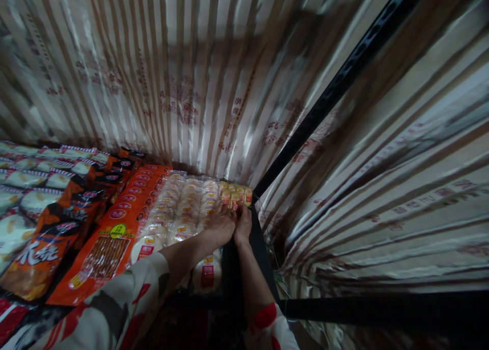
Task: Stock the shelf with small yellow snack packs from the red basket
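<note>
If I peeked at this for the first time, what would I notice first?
Probably the striped, shiny curtain filling the whole top and right of the view. Below it, rows of snack packs lie on a shelf: orange packs at left, pale round cakes in the middle. The left hand and right hand meet at small yellow packets at the rows' far right end.

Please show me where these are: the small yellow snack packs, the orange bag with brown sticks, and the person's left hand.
Yellow snack packs (236, 194), head view, on the front of the middle pack.
Orange bag (109, 248), head view, on its clear window.
Left hand (220, 226), head view, on the back of the hand.
</note>
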`<action>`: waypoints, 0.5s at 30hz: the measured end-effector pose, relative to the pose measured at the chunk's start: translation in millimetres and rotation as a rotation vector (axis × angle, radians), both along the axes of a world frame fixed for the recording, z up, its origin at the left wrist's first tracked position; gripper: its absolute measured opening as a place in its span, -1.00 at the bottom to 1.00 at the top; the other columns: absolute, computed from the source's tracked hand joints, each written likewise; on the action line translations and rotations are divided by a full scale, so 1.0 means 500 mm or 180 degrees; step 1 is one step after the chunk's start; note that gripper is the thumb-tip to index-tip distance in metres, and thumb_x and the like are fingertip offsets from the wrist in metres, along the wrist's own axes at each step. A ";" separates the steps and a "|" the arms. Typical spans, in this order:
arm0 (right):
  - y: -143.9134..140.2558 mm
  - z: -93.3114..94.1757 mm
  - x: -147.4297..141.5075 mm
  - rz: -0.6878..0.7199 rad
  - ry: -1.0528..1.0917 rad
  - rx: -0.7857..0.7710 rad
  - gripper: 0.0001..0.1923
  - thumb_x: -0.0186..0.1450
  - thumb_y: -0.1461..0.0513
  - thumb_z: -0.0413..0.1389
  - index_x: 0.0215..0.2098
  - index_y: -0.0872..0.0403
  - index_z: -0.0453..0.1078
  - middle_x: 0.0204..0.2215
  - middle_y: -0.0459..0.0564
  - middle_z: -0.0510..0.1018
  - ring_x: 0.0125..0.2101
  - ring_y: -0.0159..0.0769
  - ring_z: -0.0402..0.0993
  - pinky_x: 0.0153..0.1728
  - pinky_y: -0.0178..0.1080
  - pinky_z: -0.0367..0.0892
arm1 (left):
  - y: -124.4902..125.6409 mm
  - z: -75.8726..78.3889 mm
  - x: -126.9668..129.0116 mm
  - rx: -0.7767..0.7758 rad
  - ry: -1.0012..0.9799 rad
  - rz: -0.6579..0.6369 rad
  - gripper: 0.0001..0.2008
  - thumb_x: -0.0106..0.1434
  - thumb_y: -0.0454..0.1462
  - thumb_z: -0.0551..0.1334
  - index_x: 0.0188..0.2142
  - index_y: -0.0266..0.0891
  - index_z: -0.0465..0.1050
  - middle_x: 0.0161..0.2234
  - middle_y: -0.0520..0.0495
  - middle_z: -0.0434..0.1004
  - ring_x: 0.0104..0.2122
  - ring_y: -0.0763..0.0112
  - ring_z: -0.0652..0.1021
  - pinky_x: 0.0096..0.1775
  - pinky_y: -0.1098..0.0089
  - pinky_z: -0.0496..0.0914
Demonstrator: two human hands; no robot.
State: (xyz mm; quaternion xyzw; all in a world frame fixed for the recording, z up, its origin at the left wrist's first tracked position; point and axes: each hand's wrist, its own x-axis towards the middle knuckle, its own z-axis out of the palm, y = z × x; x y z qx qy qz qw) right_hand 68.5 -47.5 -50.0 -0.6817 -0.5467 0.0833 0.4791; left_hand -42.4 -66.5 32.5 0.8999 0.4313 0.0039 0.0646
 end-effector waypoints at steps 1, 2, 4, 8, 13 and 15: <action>0.000 -0.001 0.000 -0.0019 0.0026 0.0037 -0.58 0.15 0.13 -0.05 -0.09 0.16 0.33 -0.25 0.09 0.38 -0.28 -0.25 0.36 -0.20 -0.19 0.31 | -0.001 0.000 0.000 -0.0027 0.0006 -0.0015 -0.56 0.23 -0.39 0.00 0.10 -0.52 0.24 0.10 -0.35 0.30 0.18 0.09 0.19 0.22 0.09 -0.12; 0.000 -0.001 0.001 -0.0041 0.0041 0.0073 -0.60 0.14 0.12 -0.04 -0.13 0.18 0.32 -0.27 0.10 0.38 -0.28 -0.24 0.35 -0.20 -0.18 0.31 | -0.003 0.001 0.000 -0.0060 -0.0003 -0.0027 -0.54 0.22 -0.39 0.01 0.11 -0.54 0.22 0.11 -0.35 0.29 0.19 0.08 0.16 0.22 0.08 -0.13; -0.002 -0.003 0.002 -0.0084 0.0051 0.0123 -0.63 0.12 0.10 -0.03 -0.21 0.19 0.31 -0.29 0.12 0.38 -0.27 -0.22 0.33 -0.21 -0.18 0.31 | -0.007 0.001 0.000 -0.0115 -0.0050 -0.0042 -0.53 0.21 -0.40 0.02 0.11 -0.57 0.20 0.11 -0.36 0.28 0.22 0.05 0.10 0.23 0.07 -0.14; -0.016 -0.005 0.002 -0.0062 0.0048 0.0190 -0.69 0.13 0.10 -0.03 -0.26 0.14 0.29 -0.26 0.11 0.36 -0.25 -0.23 0.32 -0.21 -0.17 0.31 | -0.018 0.002 -0.001 -0.0113 -0.0149 -0.0059 -0.53 0.20 -0.40 0.04 0.10 -0.59 0.21 0.11 -0.38 0.29 0.22 0.04 0.11 0.23 0.06 -0.14; -0.053 0.005 -0.005 -0.0192 0.0068 0.0101 -0.70 0.15 0.11 -0.05 -0.27 0.13 0.32 -0.27 0.09 0.36 -0.22 -0.20 0.32 -0.17 -0.17 0.28 | -0.041 -0.001 0.001 -0.0011 -0.0185 -0.0074 -0.56 0.24 -0.40 0.00 0.09 -0.63 0.20 0.10 -0.42 0.28 0.20 0.06 0.15 0.22 0.11 -0.05; -0.070 0.012 -0.010 -0.0273 0.0090 0.0027 -0.69 0.15 0.12 -0.06 -0.25 0.14 0.33 -0.27 0.10 0.36 -0.24 -0.20 0.33 -0.18 -0.18 0.28 | -0.053 -0.002 0.001 0.0043 -0.0304 -0.0064 -0.57 0.26 -0.41 -0.04 0.09 -0.60 0.21 0.09 -0.42 0.30 0.18 0.11 0.19 0.19 0.12 0.02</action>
